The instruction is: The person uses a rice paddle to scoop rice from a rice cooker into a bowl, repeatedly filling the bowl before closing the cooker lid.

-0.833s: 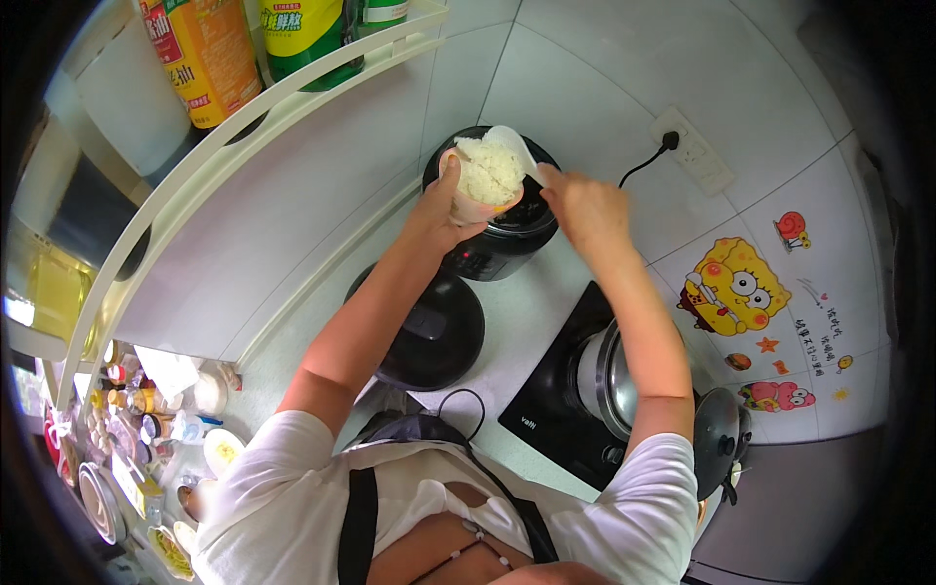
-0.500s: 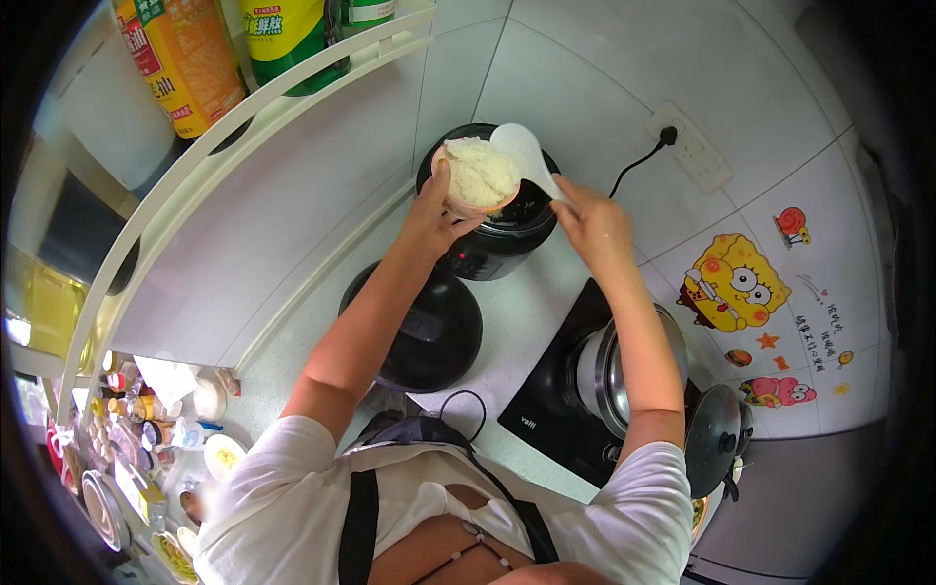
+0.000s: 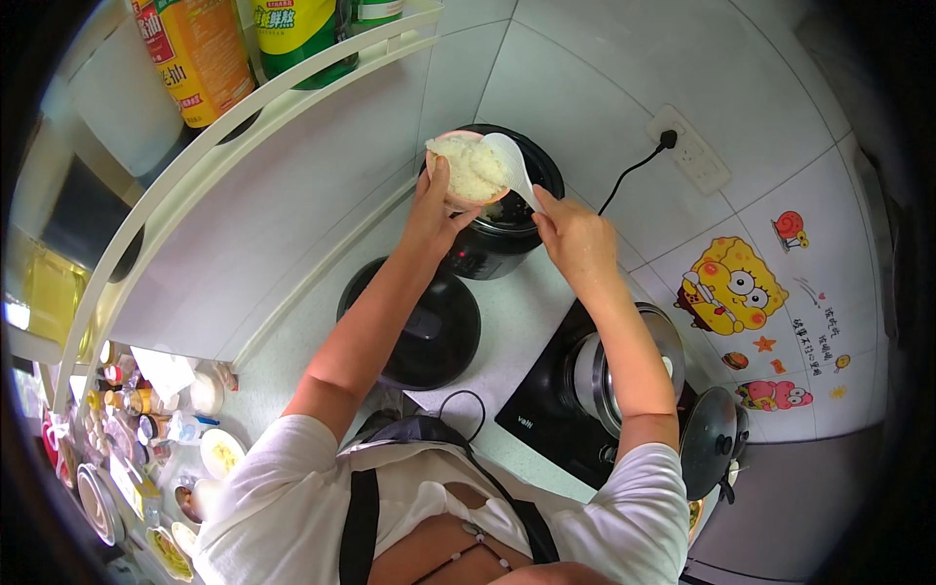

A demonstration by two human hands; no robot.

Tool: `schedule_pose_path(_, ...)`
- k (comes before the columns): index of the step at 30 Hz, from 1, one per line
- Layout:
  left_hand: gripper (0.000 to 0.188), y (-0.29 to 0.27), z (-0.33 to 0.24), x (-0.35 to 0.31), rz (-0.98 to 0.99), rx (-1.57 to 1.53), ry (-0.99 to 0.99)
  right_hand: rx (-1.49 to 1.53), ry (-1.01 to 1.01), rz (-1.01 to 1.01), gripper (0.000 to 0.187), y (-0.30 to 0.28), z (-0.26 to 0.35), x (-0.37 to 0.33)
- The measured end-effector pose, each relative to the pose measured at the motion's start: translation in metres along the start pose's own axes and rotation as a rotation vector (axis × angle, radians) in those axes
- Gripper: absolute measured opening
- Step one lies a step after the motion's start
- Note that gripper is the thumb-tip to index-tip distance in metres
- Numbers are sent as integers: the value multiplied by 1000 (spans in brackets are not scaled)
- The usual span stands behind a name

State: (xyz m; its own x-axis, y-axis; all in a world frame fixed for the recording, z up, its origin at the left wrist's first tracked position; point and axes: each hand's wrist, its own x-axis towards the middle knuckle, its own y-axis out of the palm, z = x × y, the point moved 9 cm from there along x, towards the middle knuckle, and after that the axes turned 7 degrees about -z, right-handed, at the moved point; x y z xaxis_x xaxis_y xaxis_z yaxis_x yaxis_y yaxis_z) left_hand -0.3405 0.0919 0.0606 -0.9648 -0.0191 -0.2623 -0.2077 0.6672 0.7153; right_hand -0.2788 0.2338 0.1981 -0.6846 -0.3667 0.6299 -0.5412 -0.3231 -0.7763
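Observation:
My left hand (image 3: 438, 203) is wrapped round a pink-rimmed bowl (image 3: 462, 206) heaped with white rice (image 3: 470, 166). The bowl is held over the left side of a black rice cooker (image 3: 487, 255), whose lid is off. In my right hand (image 3: 572, 229) is the handle of a white rice paddle (image 3: 520, 176). The paddle's blade lies against the right side of the rice in the bowl. Only part of the cooker's dark inside shows below the bowl and paddle.
A round black lid (image 3: 424, 336) lies on the counter below my left forearm. To the right, a steel pot (image 3: 604, 385) stands on a black cooktop (image 3: 546, 417). A rack (image 3: 219, 117) with bottles curves along the left wall. A plug (image 3: 668, 138) sits in the wall socket.
The bowl has shifted slightly left and up in my left hand. My right hand has moved left, bringing the paddle's blade in against the rice.

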Motion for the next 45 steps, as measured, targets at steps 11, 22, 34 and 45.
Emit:
schedule_pose_path(11, 62, -9, 8, -4, -4, 27, -31, 94, -54, -141, 30, -28, 13, 29)
schedule_pose_path(22, 62, -13, 16, 0, -36, 70, 26, 99, -68, 168, 27, 5, 38, 24)
schedule_pose_path(34, 61, -22, 16, 6, -88, -120, 5, 170, 151, -44, 33, -9, -14, 16)
schedule_pose_path(45, 60, -28, 10, 7, -22, -61, 0, 115, 48, 28, 32, 15, 9, 14)
